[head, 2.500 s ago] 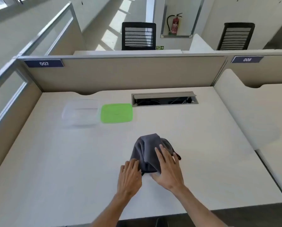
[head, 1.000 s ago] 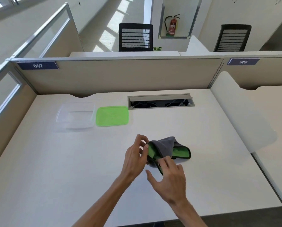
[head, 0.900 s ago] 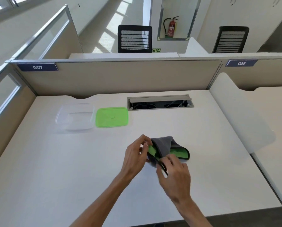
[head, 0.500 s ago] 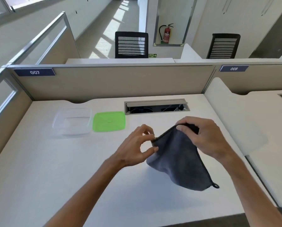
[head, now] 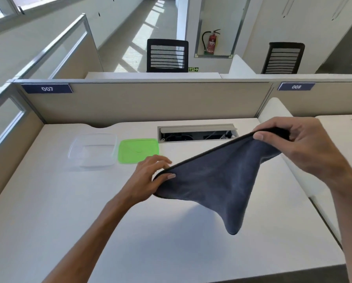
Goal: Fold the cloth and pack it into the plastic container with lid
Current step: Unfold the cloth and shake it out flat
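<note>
A dark grey cloth (head: 216, 180) hangs spread in the air above the white desk (head: 48, 211), its top edge pulled taut. My left hand (head: 148, 180) pinches its left corner low over the desk. My right hand (head: 301, 148) grips the right corner, held higher. The loose lower corner droops toward the desk. A clear plastic container (head: 92, 149) sits empty at the back left, and its green lid (head: 138, 150) lies flat just to the right of it.
A cable tray slot (head: 197, 133) is set into the desk behind the cloth. Beige partitions (head: 150, 101) close the back and left sides. A white divider (head: 293, 174) borders the right side, with a neighbouring desk beyond it.
The cloth lay bunched on the desk, then both hands picked it up by its edge. My hands have since moved apart, stretching the cloth open wider in the air.
</note>
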Motion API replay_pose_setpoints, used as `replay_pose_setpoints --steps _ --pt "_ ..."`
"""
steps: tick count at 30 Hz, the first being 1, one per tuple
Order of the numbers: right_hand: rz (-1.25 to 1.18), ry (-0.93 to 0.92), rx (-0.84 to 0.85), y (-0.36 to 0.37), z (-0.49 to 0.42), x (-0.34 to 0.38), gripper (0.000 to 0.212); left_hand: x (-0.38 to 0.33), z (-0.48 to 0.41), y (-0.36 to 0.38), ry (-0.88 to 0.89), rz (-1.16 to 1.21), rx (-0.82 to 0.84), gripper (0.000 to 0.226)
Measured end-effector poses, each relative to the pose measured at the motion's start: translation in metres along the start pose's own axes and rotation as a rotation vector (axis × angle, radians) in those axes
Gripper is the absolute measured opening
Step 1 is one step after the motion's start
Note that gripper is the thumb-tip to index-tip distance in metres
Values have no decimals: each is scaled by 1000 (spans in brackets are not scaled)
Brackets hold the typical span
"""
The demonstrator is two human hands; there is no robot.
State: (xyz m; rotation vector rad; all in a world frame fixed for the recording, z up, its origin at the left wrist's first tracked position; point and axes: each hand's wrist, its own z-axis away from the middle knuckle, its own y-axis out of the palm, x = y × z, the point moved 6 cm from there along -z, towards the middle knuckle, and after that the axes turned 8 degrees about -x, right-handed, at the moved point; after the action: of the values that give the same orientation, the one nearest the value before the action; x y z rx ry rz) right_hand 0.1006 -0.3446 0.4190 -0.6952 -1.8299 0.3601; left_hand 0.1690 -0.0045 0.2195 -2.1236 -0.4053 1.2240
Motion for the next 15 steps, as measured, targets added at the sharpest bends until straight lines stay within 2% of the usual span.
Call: replay_pose_setpoints --steps 3,6,10,15 --pt "-34 -4 -12 -11 0 -3 7 10 3 -24 -72 7 -49 22" --pt "-49 12 -7 -20 -1 -10 13 16 7 -46 -137 90 -132 4" --pt "-74 85 78 -18 0 -24 11 4 6 -74 -150 79 -267 18" --pt "-90 153 158 -18 7 -32 10 -6 0 -101 -177 245 -322 6"
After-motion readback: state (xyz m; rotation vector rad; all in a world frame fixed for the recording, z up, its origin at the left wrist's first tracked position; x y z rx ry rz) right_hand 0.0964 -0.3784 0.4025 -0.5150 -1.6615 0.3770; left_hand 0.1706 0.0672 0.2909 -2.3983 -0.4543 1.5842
